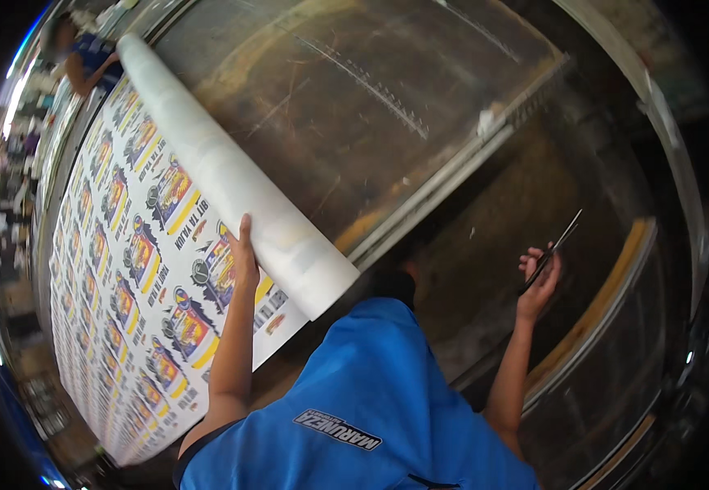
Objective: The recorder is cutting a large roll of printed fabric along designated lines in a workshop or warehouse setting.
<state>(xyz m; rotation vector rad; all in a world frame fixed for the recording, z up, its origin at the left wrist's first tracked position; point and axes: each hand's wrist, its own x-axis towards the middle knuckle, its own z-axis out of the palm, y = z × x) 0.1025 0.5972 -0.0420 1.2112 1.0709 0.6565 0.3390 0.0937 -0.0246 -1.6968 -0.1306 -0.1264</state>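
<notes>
A long white roll [232, 180] runs diagonally from the far left to just in front of me. From under it spreads a white printed sheet [138, 327] with rows of repeated colourful logos. My left hand [244, 257] rests against the near part of the roll, fingers spread, one stretched up onto it and others over the print. Off to the right and away from the sheet, my right hand [542, 278] is closed around a pair of scissors [568, 230], whose blades point up and away.
A large worn table [387, 106] with scratches and a pale edge rail lies beyond the roll. At the roll's far end stands another person [93, 61], a hand near it. A wood-edged dark panel [607, 310] is at my right.
</notes>
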